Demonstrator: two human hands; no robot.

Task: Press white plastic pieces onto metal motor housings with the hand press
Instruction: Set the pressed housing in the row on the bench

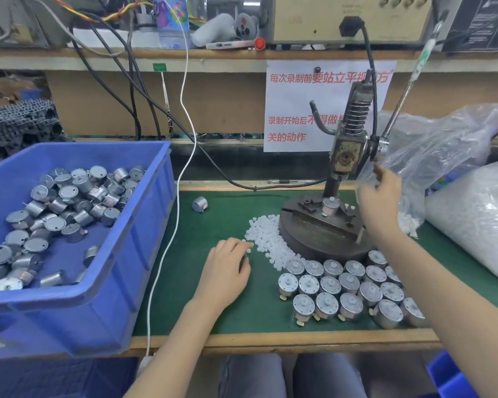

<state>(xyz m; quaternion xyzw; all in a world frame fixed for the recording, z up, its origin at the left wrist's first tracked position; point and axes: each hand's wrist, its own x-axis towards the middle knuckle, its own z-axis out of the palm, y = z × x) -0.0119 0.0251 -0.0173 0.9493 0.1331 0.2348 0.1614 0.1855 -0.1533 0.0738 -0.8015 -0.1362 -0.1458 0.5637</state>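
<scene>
One hand press, one motor housing seated on its base. On the worktop I count roughly eighteen upright motors, one loose motor and one pile of white plastic pieces. My left hand touches the pile, grip unclear. My right hand pinches one clear bag.

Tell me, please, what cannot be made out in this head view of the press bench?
Head view: whether the left hand pinches one of the white pieces; its own back hides the fingers.
Head view: what the right hand grips; blur and the clear bag obscure its fingers.
Head view: whether the motor on the press base carries a white piece; too small.
Head view: blue bin, cut by the left edge.
</scene>
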